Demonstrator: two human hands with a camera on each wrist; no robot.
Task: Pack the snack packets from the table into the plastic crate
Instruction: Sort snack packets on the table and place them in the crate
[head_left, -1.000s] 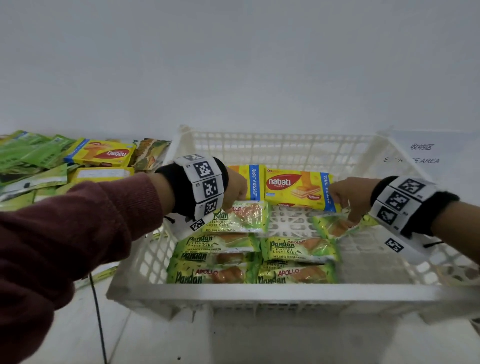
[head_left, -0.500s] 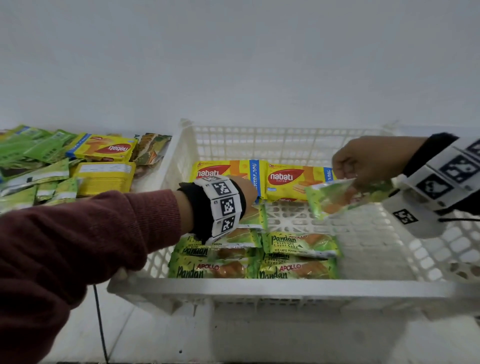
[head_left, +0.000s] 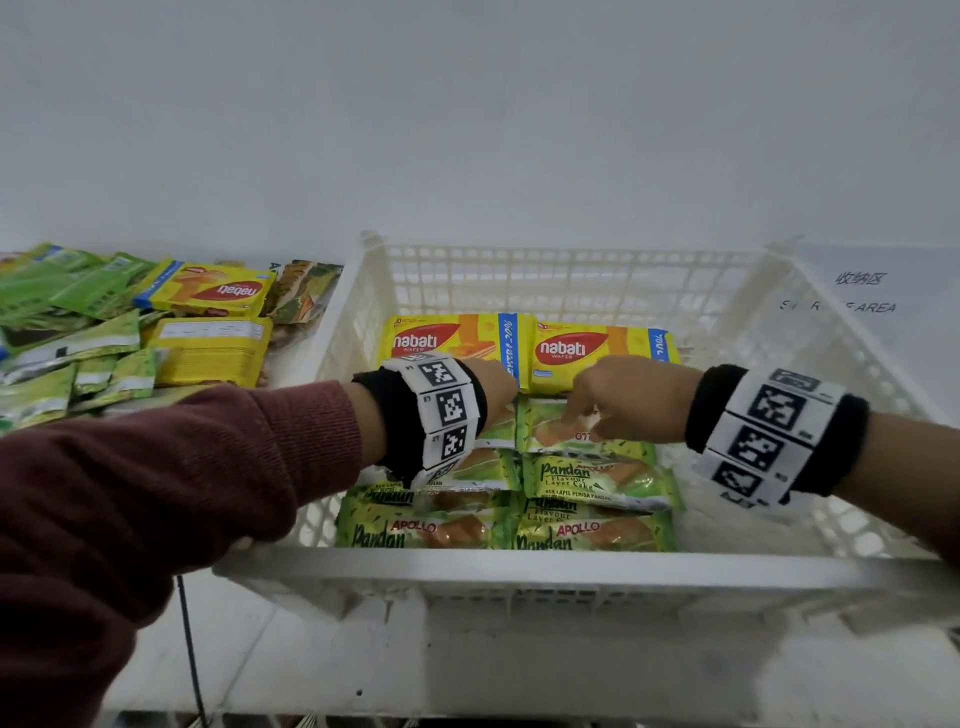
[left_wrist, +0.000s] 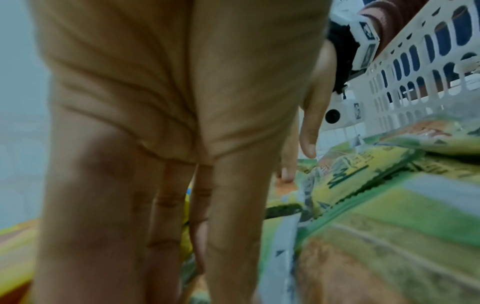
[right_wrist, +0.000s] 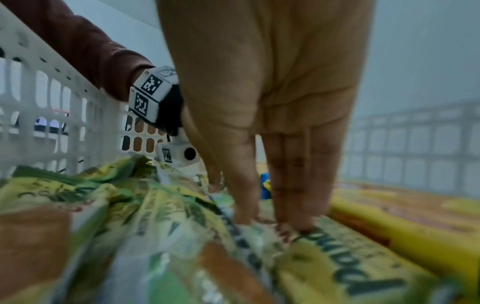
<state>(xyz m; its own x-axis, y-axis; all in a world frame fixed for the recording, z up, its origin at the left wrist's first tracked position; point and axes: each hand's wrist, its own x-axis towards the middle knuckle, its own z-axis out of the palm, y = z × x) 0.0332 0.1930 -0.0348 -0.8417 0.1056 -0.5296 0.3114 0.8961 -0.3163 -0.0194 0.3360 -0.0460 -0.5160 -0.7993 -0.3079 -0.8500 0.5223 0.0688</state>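
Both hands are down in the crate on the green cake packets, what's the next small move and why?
Probably lift the right hand off the green Pandan packet and reach for the pile on the table. Its fingertips press that packet flat beside the yellow wafer packs, so it looks placed, and packets remain outside the crate.

Showing a plain pale grey wall (head_left: 467, 114) rising behind a white table (head_left: 322, 670), a printed paper sign (head_left: 862, 291) lying at right, a thin dark cable (head_left: 189, 654) hanging down in front.
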